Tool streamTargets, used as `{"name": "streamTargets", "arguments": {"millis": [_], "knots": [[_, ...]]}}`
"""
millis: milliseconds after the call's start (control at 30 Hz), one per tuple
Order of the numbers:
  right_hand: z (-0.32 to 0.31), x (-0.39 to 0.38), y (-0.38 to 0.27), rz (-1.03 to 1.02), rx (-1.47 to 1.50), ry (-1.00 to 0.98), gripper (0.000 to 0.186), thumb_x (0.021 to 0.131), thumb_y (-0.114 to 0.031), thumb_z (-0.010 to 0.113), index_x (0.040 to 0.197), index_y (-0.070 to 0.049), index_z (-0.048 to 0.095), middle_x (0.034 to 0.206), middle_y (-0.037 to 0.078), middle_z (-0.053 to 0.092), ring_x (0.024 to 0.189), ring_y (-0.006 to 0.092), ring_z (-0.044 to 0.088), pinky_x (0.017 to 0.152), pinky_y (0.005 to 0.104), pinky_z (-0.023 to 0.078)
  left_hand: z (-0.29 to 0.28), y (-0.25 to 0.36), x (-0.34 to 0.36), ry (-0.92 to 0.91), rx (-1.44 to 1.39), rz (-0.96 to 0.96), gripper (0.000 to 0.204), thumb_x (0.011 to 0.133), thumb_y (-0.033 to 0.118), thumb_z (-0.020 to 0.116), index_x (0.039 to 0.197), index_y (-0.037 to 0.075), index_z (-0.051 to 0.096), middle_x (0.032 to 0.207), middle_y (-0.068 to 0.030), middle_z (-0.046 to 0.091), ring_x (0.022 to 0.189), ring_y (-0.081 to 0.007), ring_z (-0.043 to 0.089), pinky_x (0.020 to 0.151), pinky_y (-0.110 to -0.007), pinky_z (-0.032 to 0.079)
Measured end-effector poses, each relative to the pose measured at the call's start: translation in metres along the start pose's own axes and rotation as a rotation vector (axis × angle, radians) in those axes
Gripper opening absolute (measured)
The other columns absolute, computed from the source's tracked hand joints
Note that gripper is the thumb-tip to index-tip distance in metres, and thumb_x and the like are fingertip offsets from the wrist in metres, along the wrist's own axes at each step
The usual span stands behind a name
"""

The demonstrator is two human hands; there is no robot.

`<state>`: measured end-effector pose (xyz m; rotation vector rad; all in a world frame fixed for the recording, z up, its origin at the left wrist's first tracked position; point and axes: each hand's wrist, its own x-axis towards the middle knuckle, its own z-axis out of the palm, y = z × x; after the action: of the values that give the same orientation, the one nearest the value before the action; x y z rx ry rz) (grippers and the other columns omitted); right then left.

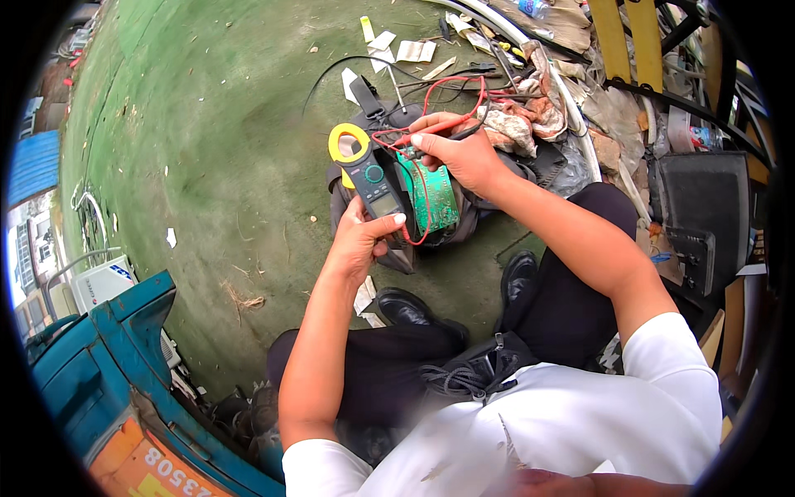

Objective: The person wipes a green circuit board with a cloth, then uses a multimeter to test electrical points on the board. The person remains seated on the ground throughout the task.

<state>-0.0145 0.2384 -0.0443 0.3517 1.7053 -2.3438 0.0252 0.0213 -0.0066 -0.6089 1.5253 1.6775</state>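
Note:
My left hand is closed around the lower end of a clamp meter, grey with a yellow ring-shaped jaw and a round dial. My right hand pinches a red test probe and a black one above a green circuit board. The probe tips are too small to tell whether they touch the board. Red and black leads loop from the meter. The board rests on a dark bag in front of my shoes.
Crumpled dirty cloths, cables and paper scraps lie beyond the bag to the right. A long white pipe curves past them. At far right stand a black panel and yellow metal bars. A blue-green metal box is at lower left.

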Motion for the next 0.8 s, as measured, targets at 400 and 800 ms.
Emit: {"name": "streamTargets", "arguments": {"millis": [400,800], "knots": [[0.009,-0.006,-0.002,0.041,-0.525,-0.195,0.032,0.097,-0.030,0.068,0.097,0.002,0.068,0.078,0.009,0.067,0.073,0.0179,0.063,0.072,0.0373,0.051,0.003,0.001,-0.002,-0.029,0.036,0.003,0.054,0.080,0.007,0.081,0.125,0.010,0.053,0.093,0.0020,0.064,0.067,-0.0044,0.054,0.047,-0.020,0.032],[0.010,-0.009,-0.003,0.060,-0.803,-0.274,0.045,0.092,-0.040,0.071,0.082,0.003,0.070,0.073,0.021,0.068,0.074,0.0389,0.069,0.072,0.0470,0.052,0.016,-0.003,-0.005,-0.022,0.146,0.151,0.057,0.077,0.006,0.081,0.127,0.007,0.054,0.097,-0.0005,0.065,0.076,-0.0094,0.060,0.064,-0.025,0.045]]}}
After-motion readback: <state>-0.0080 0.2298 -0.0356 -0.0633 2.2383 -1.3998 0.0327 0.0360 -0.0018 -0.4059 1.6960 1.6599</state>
